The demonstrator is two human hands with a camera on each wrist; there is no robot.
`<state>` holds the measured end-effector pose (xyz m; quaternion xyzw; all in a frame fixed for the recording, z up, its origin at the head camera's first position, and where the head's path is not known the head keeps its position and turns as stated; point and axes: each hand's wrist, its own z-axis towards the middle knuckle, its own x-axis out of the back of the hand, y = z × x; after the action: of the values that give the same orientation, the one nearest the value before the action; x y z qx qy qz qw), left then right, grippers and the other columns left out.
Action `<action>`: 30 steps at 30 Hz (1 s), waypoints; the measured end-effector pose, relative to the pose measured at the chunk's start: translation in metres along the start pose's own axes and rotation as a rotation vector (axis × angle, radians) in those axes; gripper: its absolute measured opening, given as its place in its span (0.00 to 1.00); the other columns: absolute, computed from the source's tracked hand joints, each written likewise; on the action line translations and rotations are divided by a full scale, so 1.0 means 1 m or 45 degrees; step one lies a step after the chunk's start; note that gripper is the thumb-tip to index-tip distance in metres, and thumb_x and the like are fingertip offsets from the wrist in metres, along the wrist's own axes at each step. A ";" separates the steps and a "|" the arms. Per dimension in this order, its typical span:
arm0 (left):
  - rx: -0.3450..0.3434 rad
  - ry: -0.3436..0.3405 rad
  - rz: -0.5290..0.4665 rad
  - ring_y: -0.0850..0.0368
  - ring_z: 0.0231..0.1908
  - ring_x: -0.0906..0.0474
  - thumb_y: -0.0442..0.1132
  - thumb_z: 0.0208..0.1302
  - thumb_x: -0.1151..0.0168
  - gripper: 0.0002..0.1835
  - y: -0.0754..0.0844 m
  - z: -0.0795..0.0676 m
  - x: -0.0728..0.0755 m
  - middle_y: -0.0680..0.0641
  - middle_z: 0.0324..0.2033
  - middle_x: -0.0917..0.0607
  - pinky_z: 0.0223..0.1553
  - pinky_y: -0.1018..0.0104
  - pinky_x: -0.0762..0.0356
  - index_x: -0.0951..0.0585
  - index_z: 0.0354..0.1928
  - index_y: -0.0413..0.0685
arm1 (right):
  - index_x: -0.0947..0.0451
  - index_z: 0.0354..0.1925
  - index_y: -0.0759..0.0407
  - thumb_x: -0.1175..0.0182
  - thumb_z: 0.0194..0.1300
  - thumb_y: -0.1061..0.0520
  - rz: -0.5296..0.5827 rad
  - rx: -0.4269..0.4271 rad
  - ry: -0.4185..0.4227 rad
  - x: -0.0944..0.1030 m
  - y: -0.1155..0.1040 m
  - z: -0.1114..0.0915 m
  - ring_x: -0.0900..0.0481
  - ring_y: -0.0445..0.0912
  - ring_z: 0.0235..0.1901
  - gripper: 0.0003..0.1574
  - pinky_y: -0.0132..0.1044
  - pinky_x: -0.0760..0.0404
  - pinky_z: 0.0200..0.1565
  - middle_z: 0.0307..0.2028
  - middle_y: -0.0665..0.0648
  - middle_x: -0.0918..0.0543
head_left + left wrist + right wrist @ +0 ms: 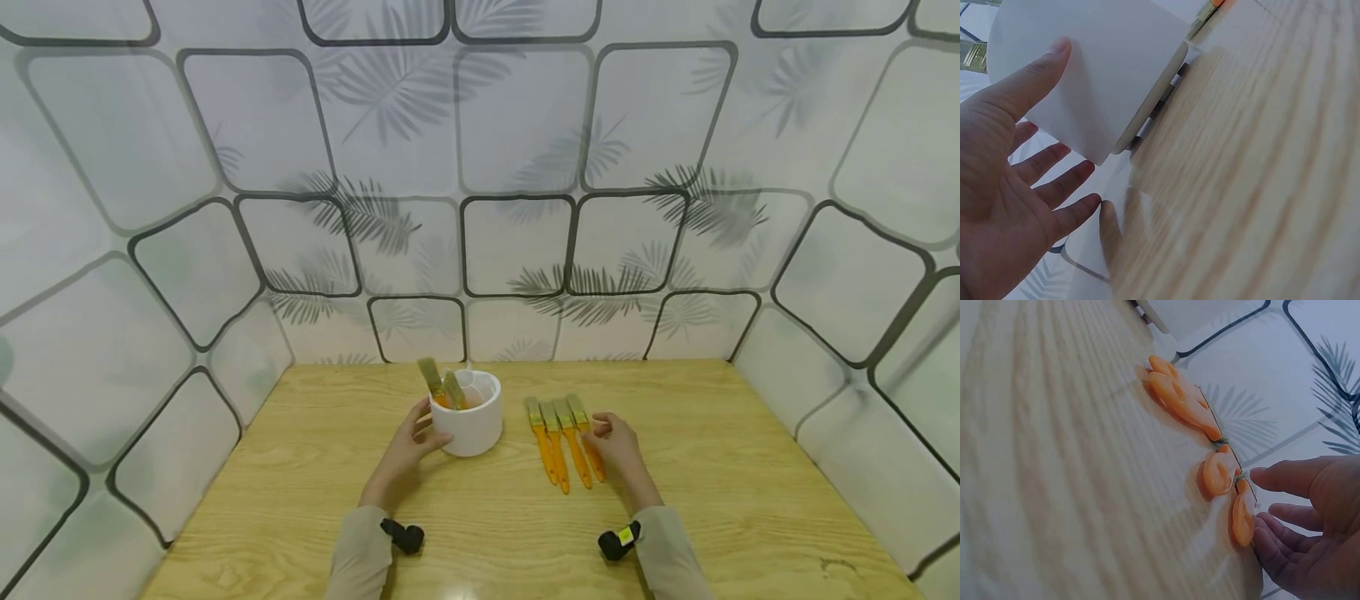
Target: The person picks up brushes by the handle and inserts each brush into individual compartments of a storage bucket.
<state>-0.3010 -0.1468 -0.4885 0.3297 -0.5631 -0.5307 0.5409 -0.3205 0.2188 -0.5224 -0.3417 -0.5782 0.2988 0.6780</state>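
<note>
My left hand [408,450] rests against the left side of a white round tub [474,427], thumb on its front and straight fingers behind it. Fingertips show past the tub's lower edge in the left wrist view. Two paintbrushes [454,390] stand in the tub with bristles up. On the table to the right, several paintbrushes with orange handles [557,457] lie side by side, bristles pointing away. My right hand [617,442] is at the right-hand brush, its loosely bent fingers right beside the orange handle [1244,519] in the right wrist view.
The wooden table [495,533] reaches back to a wall [517,250] patterned with rounded squares and leaves. Similar walls stand on both sides. A black wrist camera [403,535] sits at the left sleeve, another camera [618,542] at the right.
</note>
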 end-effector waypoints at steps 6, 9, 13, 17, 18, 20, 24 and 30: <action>0.000 -0.011 -0.006 0.31 0.64 0.43 0.33 0.57 0.35 0.44 0.001 0.000 -0.001 0.31 0.66 0.42 0.63 0.39 0.41 0.49 0.71 0.42 | 0.30 0.54 0.73 0.35 0.56 0.59 -0.018 -0.001 -0.014 -0.001 0.000 0.000 0.24 0.52 0.33 0.30 0.43 0.22 0.35 0.35 0.65 0.23; -0.012 -0.008 -0.001 0.30 0.64 0.43 0.33 0.57 0.35 0.44 0.000 0.000 -0.001 0.31 0.66 0.42 0.62 0.38 0.41 0.49 0.71 0.42 | 0.30 0.53 0.74 0.35 0.56 0.59 -0.025 0.008 -0.012 -0.002 -0.001 -0.001 0.25 0.50 0.31 0.30 0.41 0.22 0.33 0.33 0.64 0.23; -0.021 -0.021 0.021 0.30 0.64 0.44 0.34 0.57 0.35 0.44 0.000 0.000 -0.002 0.31 0.66 0.43 0.62 0.37 0.41 0.50 0.71 0.42 | 0.30 0.53 0.74 0.35 0.56 0.59 -0.037 0.012 -0.011 -0.004 0.000 -0.001 0.26 0.49 0.29 0.30 0.38 0.23 0.31 0.32 0.63 0.24; -0.018 -0.028 0.041 0.29 0.64 0.44 0.35 0.58 0.35 0.44 0.002 0.000 -0.002 0.30 0.66 0.43 0.61 0.37 0.40 0.50 0.71 0.41 | 0.30 0.52 0.75 0.34 0.55 0.60 -0.052 0.007 -0.005 -0.005 0.000 -0.002 0.27 0.48 0.27 0.30 0.36 0.25 0.28 0.30 0.62 0.24; -0.017 -0.028 0.042 0.29 0.64 0.44 0.34 0.58 0.36 0.44 0.003 -0.001 -0.002 0.30 0.66 0.43 0.61 0.37 0.40 0.51 0.71 0.41 | 0.30 0.52 0.75 0.34 0.55 0.60 -0.056 0.005 -0.002 -0.004 0.000 -0.002 0.28 0.47 0.26 0.30 0.35 0.26 0.27 0.30 0.62 0.24; -0.012 -0.027 0.041 0.29 0.64 0.44 0.34 0.58 0.36 0.44 0.003 -0.001 -0.002 0.30 0.66 0.43 0.62 0.37 0.41 0.51 0.71 0.41 | 0.29 0.51 0.75 0.34 0.54 0.60 -0.067 -0.001 0.006 -0.004 0.000 -0.002 0.29 0.47 0.25 0.29 0.34 0.27 0.26 0.29 0.61 0.24; -0.017 -0.023 0.018 0.29 0.64 0.45 0.33 0.58 0.36 0.44 0.000 0.001 -0.002 0.30 0.66 0.44 0.62 0.36 0.42 0.50 0.71 0.42 | 0.29 0.51 0.74 0.34 0.54 0.61 -0.090 -0.007 0.008 -0.004 -0.002 -0.003 0.30 0.46 0.24 0.28 0.33 0.29 0.25 0.27 0.59 0.25; -0.029 0.011 0.015 0.31 0.64 0.43 0.36 0.58 0.35 0.43 -0.023 0.008 -0.003 0.33 0.66 0.42 0.61 0.37 0.40 0.48 0.71 0.49 | 0.28 0.50 0.75 0.35 0.54 0.62 -0.144 0.001 0.002 -0.001 -0.007 -0.006 0.28 0.46 0.23 0.27 0.34 0.27 0.24 0.26 0.60 0.23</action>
<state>-0.3130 -0.1473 -0.5100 0.3225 -0.5566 -0.5325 0.5502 -0.3145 0.2133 -0.5180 -0.3084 -0.5958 0.2599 0.6945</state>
